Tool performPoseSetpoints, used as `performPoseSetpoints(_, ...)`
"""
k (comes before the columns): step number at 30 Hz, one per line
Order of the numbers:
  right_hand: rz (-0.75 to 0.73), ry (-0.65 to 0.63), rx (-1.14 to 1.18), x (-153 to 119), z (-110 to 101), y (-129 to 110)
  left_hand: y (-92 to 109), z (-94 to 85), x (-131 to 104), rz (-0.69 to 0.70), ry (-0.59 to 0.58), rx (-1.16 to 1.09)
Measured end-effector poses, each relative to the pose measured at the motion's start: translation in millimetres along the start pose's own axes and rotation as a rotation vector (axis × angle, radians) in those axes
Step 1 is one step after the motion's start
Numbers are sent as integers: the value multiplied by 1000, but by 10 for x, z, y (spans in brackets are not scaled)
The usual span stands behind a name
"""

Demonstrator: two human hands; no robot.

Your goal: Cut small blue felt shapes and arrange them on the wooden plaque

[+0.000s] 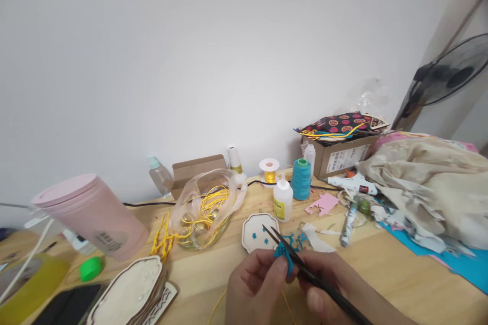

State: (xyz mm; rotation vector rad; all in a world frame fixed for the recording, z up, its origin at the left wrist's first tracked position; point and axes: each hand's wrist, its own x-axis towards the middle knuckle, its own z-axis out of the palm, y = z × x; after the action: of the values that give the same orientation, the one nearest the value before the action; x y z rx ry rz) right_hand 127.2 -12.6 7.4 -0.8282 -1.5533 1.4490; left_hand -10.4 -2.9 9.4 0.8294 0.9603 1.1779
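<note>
Low in the view, my left hand (259,284) pinches a small piece of blue paper (282,254) with dark drawn marks. My right hand (331,279) is closed around black scissors (305,266), whose thin blades point up and left, slightly parted, beside the blue piece. Behind the hands lies a white scalloped plate (249,228) with a few tiny blue cutouts on it. Blue scraps (301,240) lie on the table just right of the plate, partly behind the blades.
Glue bottle (282,203), blue thread spool (301,180) and yellow thread reel (269,171) stand behind the plate. On the left are a pink bin (95,218), stacked plaques (127,289) and a bag of yellow cord (208,208). Cloth (427,177) lies at right.
</note>
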Motion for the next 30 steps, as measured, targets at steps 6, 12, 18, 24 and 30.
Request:
performPoseSetpoints(6, 9, -22, -10, 1, -1, -15, 18, -26, 11, -27, -79, -3)
performPoseSetpoints(12, -1, -21, -42, 16, -17, -33, 18, -19, 2, 6, -65, 12)
performPoseSetpoints(18, 48, -12, -78, 0, -64, 5, 103, -26, -2, 15, -110, 100)
performPoseSetpoints(24, 101, -40, -166, -19, -112, 41, 193, -10, -31, 27, -138, 196)
performPoseSetpoints(30, 99, -60, -174, -4, -135, 20, 218, -5, -22, 18, -129, 212)
